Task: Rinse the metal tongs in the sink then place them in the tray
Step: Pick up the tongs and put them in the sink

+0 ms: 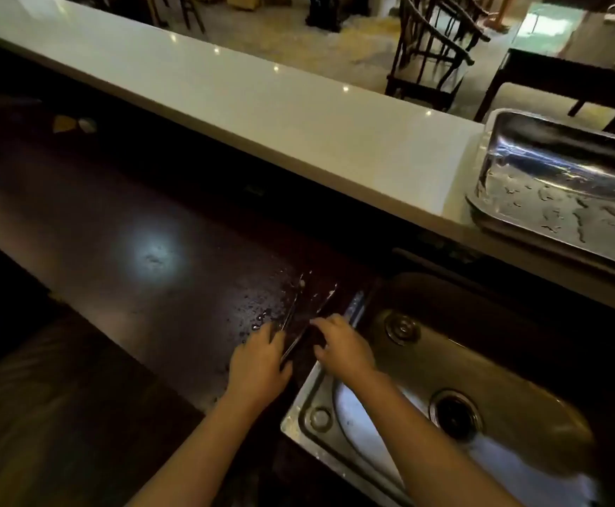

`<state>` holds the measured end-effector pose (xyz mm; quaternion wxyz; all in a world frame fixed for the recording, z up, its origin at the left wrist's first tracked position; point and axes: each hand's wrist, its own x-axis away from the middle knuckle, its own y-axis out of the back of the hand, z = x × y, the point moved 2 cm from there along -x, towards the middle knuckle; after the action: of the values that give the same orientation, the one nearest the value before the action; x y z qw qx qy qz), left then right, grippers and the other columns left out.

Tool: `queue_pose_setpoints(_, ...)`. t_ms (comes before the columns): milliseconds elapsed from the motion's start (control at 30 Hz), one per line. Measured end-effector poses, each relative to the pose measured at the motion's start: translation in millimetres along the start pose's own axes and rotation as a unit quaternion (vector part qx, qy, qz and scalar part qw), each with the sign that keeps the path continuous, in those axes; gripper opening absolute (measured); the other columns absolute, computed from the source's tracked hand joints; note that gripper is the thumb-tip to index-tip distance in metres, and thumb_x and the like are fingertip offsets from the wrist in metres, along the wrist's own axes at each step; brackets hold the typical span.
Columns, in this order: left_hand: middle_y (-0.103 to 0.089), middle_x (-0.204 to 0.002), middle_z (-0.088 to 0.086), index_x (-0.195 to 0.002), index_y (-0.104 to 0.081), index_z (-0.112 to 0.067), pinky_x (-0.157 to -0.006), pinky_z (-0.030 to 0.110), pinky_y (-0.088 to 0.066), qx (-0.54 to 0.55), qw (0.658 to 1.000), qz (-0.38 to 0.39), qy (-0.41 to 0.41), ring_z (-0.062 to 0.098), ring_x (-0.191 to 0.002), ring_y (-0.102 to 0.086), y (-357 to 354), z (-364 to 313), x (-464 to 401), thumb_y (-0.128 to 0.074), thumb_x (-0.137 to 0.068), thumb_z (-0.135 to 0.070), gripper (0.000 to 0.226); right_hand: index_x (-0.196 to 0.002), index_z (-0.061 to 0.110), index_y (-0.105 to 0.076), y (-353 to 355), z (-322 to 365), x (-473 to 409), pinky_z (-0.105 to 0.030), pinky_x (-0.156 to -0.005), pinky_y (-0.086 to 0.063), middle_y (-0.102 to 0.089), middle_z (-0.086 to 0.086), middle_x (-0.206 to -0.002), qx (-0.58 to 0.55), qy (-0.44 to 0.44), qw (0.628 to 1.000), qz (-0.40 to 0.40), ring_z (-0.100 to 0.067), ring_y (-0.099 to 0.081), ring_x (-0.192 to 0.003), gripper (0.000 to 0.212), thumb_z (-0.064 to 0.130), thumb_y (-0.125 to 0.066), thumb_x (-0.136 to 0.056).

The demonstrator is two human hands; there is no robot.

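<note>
1. Both hands are on the metal tongs (308,312), seen from the head camera. The left hand (260,364) has its fingers curled down over the near end of the tongs. It looks closed on them, but the dark picture makes it hard to be sure.
2. Just to the right of it, the right hand (342,347) has its fingertips bent down onto the tongs too. I cannot tell if it is really pinching them or only touching.
3. From between the two hands, the tongs stick out away from the person. Their two thin arms spread apart a little at the far end.
4. Under both hands and the tongs is a dark countertop (134,221). It is wet, with small drops of water all around the tongs.
5. Right beside the right hand is the metal sink (518,378). The right arm reaches across its near left corner. The tongs are not in the sink; they are just left of its rim.
6. Far past the right hand, up and to the right, a shiny metal tray (569,184) sits on a pale raised counter (262,104). It has water drops in it. It is well apart from the tongs.
</note>
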<state>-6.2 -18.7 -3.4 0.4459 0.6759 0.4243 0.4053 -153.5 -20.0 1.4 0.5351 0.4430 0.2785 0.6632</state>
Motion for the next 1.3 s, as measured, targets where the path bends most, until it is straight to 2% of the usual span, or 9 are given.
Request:
queue_pose_setpoints(233, -0.049, -0.126, 0.007, -0.120, -0.049, -0.013, -0.084, 0.042, -0.048, -0.005, 0.997, 0.079, 0.020, 0.027, -0.116, -0.049, -11, 6, -13, -0.052, -0.085, -0.028, 0.038, -0.136, 0.022, -0.042, -15, 9, -18, -0.041, -0.092, -0.046, -0.047, -0.009, -0.134, 0.092, 0.002, 0.995, 0.036, -0.029, -0.048, -0.120, 0.048, 0.013, -0.046, -0.089)
queue_pose_setpoints(367, -0.050, -0.127, 0.009, -0.120, -0.054, -0.008, -0.087, 0.036, -0.048, 0.068, 0.994, 0.080, 0.013, 0.026, -0.112, -0.054, -14, 7, -21, -0.055, -0.086, -0.017, 0.035, -0.131, 0.016, -0.050, -16, 8, -24, -0.039, -0.094, -0.046, -0.051, -0.011, -0.133, 0.052, -0.005, 0.999, 0.011, -0.028, -0.049, -0.120, 0.041, 0.012, -0.043, -0.091)
queue_pose_setpoints(533, -0.050, -0.132, 0.007, -0.129, -0.051, -0.008, -0.097, 0.021, -0.038, 0.152, 0.988, 0.035, 0.001, 0.020, -0.119, -0.050, -12, 1, -21, -0.060, -0.084, -0.017, 0.046, -0.127, 0.014, -0.050, -6, 5, -22, -0.030, -0.075, -0.050, -0.061, -0.012, -0.117, -0.163, -0.070, 0.981, -0.079, -0.024, -0.062, -0.092, 0.036, 0.016, -0.051, -0.091)
queue_pose_setpoints(667, -0.045, -0.140, 0.005, -0.134, -0.045, -0.010, -0.101, 0.016, -0.031, 0.175, 0.984, 0.015, -0.026, 0.017, -0.127, -0.044, -6, -17, -16, -0.059, -0.086, -0.019, 0.051, -0.124, 0.008, -0.043, 0, -2, -19, -0.024, -0.050, -0.051, -0.064, -0.009, -0.092, -0.432, -0.198, 0.872, -0.119, -0.017, -0.061, -0.062, 0.040, 0.013, -0.059, -0.088)
queue_pose_setpoints(800, -0.057, -0.117, -0.006, -0.125, -0.051, -0.023, -0.087, 0.014, -0.043, 0.251, 0.966, 0.004, -0.058, 0.012, -0.109, -0.057, 2, -40, -9, -0.064, -0.082, -0.024, 0.045, -0.117, 0.006, -0.053, 9, -20, -8, -0.020, -0.042, -0.047, -0.068, -0.009, -0.079, -0.505, -0.215, 0.826, -0.129, -0.017, -0.063, -0.059, 0.029, 0.008, -0.057, -0.088)
queue_pose_setpoints(900, -0.058, -0.096, -0.015, -0.122, -0.039, -0.032, -0.069, 0.016, -0.046, 0.437, 0.895, 0.081, 0.041, 0.003, -0.088, -0.059, 3, -58, -15, -0.061, -0.084, -0.027, 0.044, -0.108, 0.005, -0.057, 24, -40, 13, -0.014, -0.039, -0.045, -0.067, -0.009, -0.074, -0.537, -0.213, 0.804, -0.141, -0.015, -0.060, -0.054, 0.020, 0.004, -0.055, -0.089)
queue_pose_setpoints(1000, -0.062, -0.091, -0.004, -0.119, -0.053, -0.013, -0.061, 0.020, -0.048, 0.527, 0.828, 0.162, 0.102, 0.007, -0.077, -0.060, -11, -80, -33, -0.052, -0.091, -0.024, 0.030, -0.107, 0.011, -0.051, 27, -64, 30, -0.013, -0.038, -0.043, -0.067, -0.008, -0.075, -0.569, -0.219, 0.779, -0.148, -0.007, -0.062, -0.048, 0.019, 0.002, -0.051, -0.090)
queue_pose_setpoints(1200, -0.065, -0.083, 0.006, -0.104, -0.063, 0.001, -0.053, 0.014, -0.052, 0.502, 0.831, 0.233, 0.052, -0.003, -0.057, -0.064, -44, -126, -43, -0.045, -0.093, -0.007, 0.023, -0.119, 0.002, -0.055, 19, -119, 56, -0.016, -0.044, -0.051, -0.064, -0.024, -0.112, -0.571, -0.241, 0.772, -0.138, -0.024, -0.064, -0.082, 0.027, 0.006, -0.049, -0.092)
queue_pose_setpoints(1300, -0.065, -0.085, 0.011, -0.100, -0.063, -0.001, -0.055, 0.015, -0.054, 0.461, 0.851, 0.246, 0.038, 0.000, -0.065, -0.066, -72, -137, -49, -0.049, -0.091, -0.005, 0.018, -0.112, -0.001, -0.058, 6, -150, 63, -0.013, -0.046, -0.051, -0.060, -0.029, -0.109, -0.569, -0.266, 0.769, -0.115, -0.022, -0.058, -0.081, 0.023, 0.001, -0.048, -0.091)
